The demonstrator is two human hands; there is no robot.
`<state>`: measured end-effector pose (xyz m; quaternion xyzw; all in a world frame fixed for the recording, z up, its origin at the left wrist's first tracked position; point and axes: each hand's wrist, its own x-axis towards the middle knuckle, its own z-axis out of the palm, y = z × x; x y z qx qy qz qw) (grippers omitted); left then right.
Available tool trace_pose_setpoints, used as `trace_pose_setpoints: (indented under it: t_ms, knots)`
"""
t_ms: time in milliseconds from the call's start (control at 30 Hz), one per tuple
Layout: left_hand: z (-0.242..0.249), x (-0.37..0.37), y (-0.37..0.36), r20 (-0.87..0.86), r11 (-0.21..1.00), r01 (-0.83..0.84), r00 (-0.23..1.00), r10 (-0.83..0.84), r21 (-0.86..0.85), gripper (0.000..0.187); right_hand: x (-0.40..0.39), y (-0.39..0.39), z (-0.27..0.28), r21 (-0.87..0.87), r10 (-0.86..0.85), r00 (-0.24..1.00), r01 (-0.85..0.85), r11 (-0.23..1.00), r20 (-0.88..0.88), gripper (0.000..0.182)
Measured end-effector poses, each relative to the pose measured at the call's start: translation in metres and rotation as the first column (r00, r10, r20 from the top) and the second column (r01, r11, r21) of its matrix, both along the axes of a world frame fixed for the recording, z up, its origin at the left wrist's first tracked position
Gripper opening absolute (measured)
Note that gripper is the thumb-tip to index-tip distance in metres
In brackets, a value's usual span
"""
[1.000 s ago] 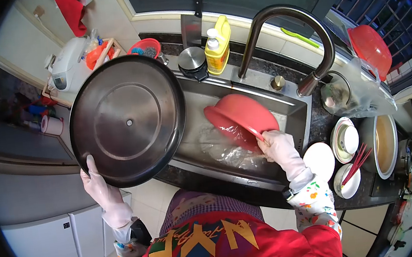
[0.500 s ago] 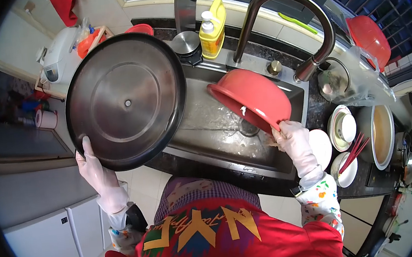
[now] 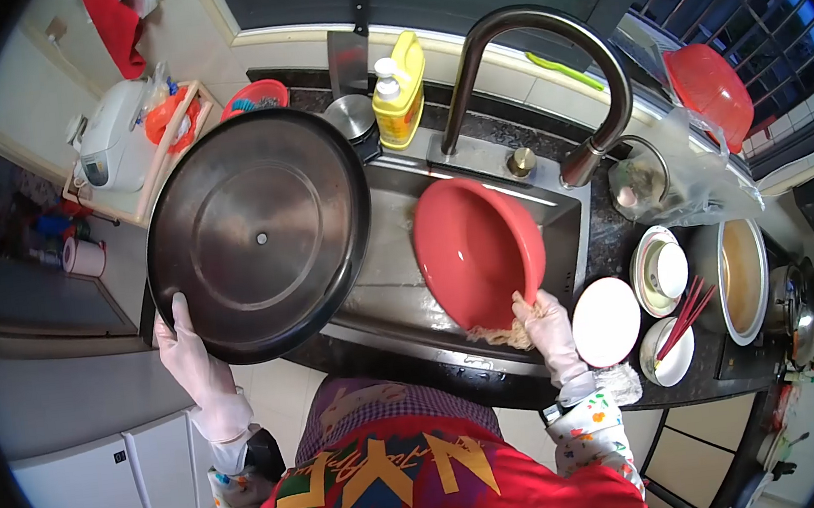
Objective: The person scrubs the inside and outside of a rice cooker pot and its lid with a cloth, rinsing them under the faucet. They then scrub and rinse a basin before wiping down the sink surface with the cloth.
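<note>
My left hand (image 3: 194,361), in a pale translucent glove, grips a large dark round pot lid (image 3: 256,186) by its lower left rim. The thumb lies on the face I see, and the other fingers are partly hidden behind the edge. My right hand (image 3: 546,327), gloved too, is closed on the rim of a red plastic basin (image 3: 446,250). That basin is tilted inside the sink, its inside turned to the right and towards me. A beige, crumpled cloth (image 3: 500,336) hangs at the same rim beside my right fingers.
Over the steel sink (image 3: 405,331) arches a dark faucet (image 3: 622,83). Behind it stand a yellow detergent bottle (image 3: 400,106) and a cleaver (image 3: 348,62). To the right are a white plate (image 3: 606,322), stacked bowls (image 3: 651,295), a bowl with red chopsticks (image 3: 670,365) and a large pot (image 3: 742,283).
The red basin has turned from mostly outside-up to showing its inside, and shifted left with my right hand. The lid sits slightly lower in view, still in my left hand.
</note>
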<state>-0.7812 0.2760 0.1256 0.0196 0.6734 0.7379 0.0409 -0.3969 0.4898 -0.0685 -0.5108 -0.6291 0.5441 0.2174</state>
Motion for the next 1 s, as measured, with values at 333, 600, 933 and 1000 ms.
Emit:
trace_pose_setpoints:
  t_ms: [333, 600, 933, 1000]
  knots:
    - [-0.037, 0.023, 0.033, 0.014, 0.979, 0.165, 0.986, -0.165, -0.122, 0.013, 0.036, -0.002, -0.056, -0.054, -0.233, 0.972, 0.233, 0.971, 0.008, 0.055]
    - [-0.087, 0.067, 0.090, 0.156, 0.913, 0.335, 0.940, -0.305, -0.234, 0.009, 0.020, -0.013, 0.017, -0.015, -0.228, 0.964, 0.228, 0.974, -0.134, 0.024]
    - [-0.181, 0.103, 0.146, 0.496, 0.823, 0.497, 0.807, -0.322, -0.274, 0.022, 0.024, -0.010, 0.043, -0.286, -0.473, 0.782, 0.383, 0.878, -0.406, 0.019]
    - [-0.215, 0.096, 0.150, 0.510, 0.787, 0.528, 0.796, -0.327, -0.320, 0.021, 0.026, -0.015, 0.038, -0.305, -0.495, 0.771, 0.397, 0.865, -0.400, 0.019]
